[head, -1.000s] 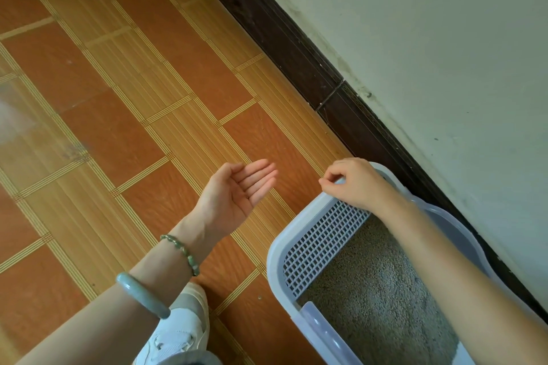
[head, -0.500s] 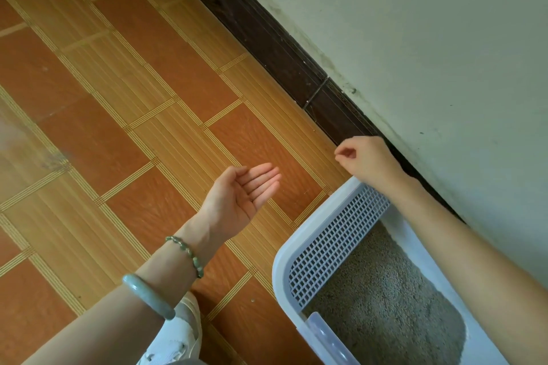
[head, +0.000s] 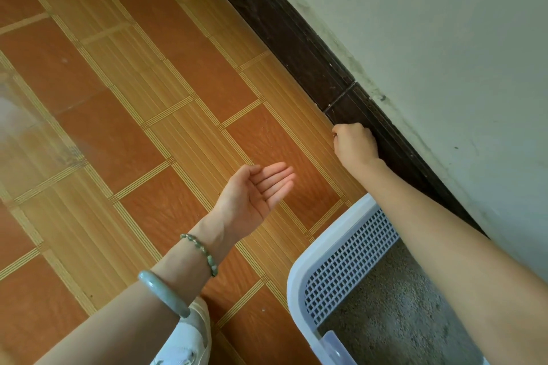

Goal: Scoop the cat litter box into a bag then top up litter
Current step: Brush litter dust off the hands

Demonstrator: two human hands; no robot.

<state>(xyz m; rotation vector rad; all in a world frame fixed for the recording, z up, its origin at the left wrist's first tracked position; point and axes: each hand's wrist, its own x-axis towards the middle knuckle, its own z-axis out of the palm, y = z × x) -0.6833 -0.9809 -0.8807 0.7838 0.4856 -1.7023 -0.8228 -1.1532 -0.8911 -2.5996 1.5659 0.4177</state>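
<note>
right hand (head: 354, 144) now past litter box (head: 299, 274), fist at baseboard (head: 292, 35), nothing visibly held; left hand (head: 255, 195) open-palmed

Palm-up left hand (head: 255, 192), curled right hand (head: 354, 144) beside baseboard (head: 296, 38).

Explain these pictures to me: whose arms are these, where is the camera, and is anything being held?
No machine here: a person works with bare hands, filmed by one camera worn on the head, looking down. The left hand is open, palm up, over the tiled floor, holding nothing; a bangle and a bead bracelet sit on that arm. The right hand has curled fingers, close to the dark skirting board; whether it pinches something small cannot be told. At lower right is the litter box: white rim, a grid at one end, grey litter inside. No scoop or bag is in view.
</note>
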